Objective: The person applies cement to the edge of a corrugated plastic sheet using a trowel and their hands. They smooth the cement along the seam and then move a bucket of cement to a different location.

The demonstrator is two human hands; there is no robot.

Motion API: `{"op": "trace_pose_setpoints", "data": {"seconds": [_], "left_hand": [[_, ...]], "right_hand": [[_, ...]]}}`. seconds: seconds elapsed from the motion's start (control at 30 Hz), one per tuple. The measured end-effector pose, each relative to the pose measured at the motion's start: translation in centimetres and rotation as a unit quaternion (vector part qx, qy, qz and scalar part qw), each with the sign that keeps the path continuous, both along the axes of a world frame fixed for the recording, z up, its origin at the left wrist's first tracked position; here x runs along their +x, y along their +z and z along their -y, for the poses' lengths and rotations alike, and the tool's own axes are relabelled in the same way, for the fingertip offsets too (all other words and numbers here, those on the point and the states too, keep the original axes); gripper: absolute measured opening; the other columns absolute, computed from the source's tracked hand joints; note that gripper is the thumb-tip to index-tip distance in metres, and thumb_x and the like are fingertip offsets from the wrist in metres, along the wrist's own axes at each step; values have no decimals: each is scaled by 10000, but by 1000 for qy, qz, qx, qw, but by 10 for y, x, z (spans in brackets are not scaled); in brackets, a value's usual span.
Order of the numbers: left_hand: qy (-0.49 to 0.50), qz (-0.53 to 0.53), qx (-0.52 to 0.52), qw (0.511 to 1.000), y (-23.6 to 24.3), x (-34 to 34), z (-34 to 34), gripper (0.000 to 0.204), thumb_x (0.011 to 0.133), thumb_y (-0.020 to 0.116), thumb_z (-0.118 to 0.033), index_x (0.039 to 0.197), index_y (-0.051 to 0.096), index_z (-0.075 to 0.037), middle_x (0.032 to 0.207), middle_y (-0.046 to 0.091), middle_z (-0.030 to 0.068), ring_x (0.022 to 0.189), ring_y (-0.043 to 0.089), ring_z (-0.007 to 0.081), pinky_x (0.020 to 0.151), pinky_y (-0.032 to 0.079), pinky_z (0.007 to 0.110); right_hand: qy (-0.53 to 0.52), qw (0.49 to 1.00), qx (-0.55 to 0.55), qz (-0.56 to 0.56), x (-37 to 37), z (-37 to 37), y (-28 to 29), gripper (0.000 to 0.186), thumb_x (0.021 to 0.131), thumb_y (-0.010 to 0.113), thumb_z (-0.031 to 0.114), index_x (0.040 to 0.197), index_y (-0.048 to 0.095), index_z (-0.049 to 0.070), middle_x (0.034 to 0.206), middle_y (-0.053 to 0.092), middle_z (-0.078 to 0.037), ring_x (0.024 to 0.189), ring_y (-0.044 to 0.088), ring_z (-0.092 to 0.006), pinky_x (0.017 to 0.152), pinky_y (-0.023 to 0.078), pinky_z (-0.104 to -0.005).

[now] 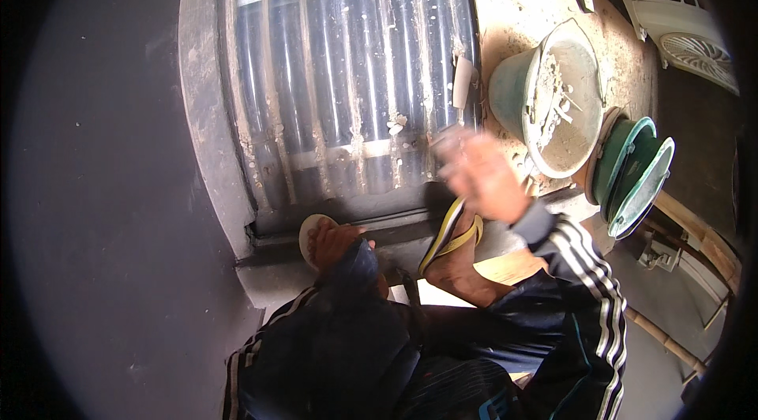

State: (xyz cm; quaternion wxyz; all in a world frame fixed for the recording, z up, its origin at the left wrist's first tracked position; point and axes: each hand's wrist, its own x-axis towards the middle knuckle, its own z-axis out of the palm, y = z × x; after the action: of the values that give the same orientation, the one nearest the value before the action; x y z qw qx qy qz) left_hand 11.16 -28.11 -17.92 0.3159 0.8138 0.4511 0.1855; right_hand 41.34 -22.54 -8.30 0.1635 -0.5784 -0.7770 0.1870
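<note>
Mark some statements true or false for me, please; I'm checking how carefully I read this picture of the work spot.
1. The pale bucket is right of the ridged panel. True.
2. The right hand appears perfectly sharp. False: it is blurred.
3. The sandal on the right foot has a yellow strap. True.
4. The green tubs are left of the ridged panel. False: the green tubs are to its right, beyond the pale bucket.
5. The right sleeve has white stripes. True.
6. The inside of the pale bucket is spotless. False: pale residue clings inside it.
</note>
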Motion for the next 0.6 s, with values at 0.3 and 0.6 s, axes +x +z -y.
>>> {"op": "trace_pose_setpoints", "data": {"seconds": [0.3, 0.6], "left_hand": [[76, -8, -38, 996, 3, 14, 3, 230, 681, 707, -200, 882, 610, -140, 850, 621, 39, 880, 585, 255, 938, 364, 486], [12, -51, -28, 998, 16, 32, -3, 219, 681, 700, -201, 873, 609, -147, 838, 618, 35, 908, 569, 269, 961, 343, 481]], "right_hand": [[14, 974, -214, 75, 9, 127, -54, 318, 677, 604, 171, 982, 640, 88, 1151, 566, -61, 1122, 498, -206, 967, 381, -332], [-241, 802, -345, 424, 136, 234, -97, 698, 847, 556, 270, 1367, 201, -31, 1221, 389, -353, 1059, 492, -444, 910, 412, -443]]}}
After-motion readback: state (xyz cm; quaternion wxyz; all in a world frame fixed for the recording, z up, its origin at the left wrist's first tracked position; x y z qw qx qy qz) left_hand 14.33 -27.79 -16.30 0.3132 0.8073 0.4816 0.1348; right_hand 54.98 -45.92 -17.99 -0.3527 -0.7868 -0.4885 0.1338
